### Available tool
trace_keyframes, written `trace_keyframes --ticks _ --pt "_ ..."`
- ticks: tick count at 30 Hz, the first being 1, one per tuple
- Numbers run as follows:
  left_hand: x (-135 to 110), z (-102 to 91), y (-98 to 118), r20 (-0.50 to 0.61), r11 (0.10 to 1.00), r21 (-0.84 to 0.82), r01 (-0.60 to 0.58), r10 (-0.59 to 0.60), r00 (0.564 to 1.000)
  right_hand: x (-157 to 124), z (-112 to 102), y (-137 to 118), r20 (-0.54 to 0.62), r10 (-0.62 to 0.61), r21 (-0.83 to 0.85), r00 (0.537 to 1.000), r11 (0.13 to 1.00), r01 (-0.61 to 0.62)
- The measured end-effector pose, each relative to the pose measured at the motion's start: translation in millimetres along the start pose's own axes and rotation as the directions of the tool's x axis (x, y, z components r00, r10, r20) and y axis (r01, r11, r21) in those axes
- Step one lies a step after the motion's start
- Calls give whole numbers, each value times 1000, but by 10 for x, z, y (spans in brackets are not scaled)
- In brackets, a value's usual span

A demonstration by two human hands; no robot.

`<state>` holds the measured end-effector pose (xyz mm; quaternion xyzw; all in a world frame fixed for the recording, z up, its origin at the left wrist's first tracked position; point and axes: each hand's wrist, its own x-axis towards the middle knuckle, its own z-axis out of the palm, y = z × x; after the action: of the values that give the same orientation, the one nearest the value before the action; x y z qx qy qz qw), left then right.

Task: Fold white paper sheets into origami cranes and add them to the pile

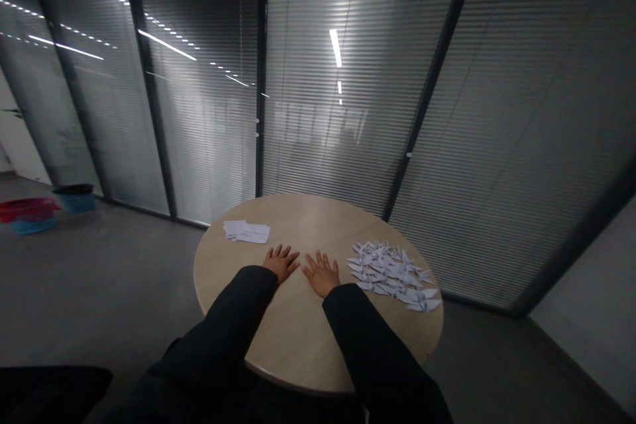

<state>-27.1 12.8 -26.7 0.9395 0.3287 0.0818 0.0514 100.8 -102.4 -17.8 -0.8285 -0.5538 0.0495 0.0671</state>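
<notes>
Both of my hands rest palm down near the middle of a round wooden table [298, 344]. My left hand [281, 262] lies flat with its fingers spread and nothing in it. Beside it, a small gap away, my right hand [322, 273] is also flat, fingers apart, holding nothing. To the right of my right hand sits a cluster of several folded white paper cranes [390, 271], set close together. A small stack of white paper sheets [251, 232] lies beyond my left hand, toward the table's far left, its edges not lined up.
Glass partitions with blinds [338, 79] stand just behind the table. On the floor at the left are a blue bin with a red liner [30, 215] and a blue bin with a black liner [75, 200]. A dark rounded object [50, 387] shows at the lower left.
</notes>
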Motion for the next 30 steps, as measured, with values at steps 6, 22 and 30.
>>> trace_keyframes --ticks 6,22,30 --pt "-6 -1 4 -13 1000 -3 -2 2 1000 25 31 19 -14 -10 12 1000 1000 10" --pt "19 32 -21 -3 1000 -9 5 -5 1000 38 60 29 -32 -7 -2 999 1000 7" --pt "25 45 -43 -15 1000 -16 -2 2 1000 18 38 21 -21 -10 -21 1000 1000 9"
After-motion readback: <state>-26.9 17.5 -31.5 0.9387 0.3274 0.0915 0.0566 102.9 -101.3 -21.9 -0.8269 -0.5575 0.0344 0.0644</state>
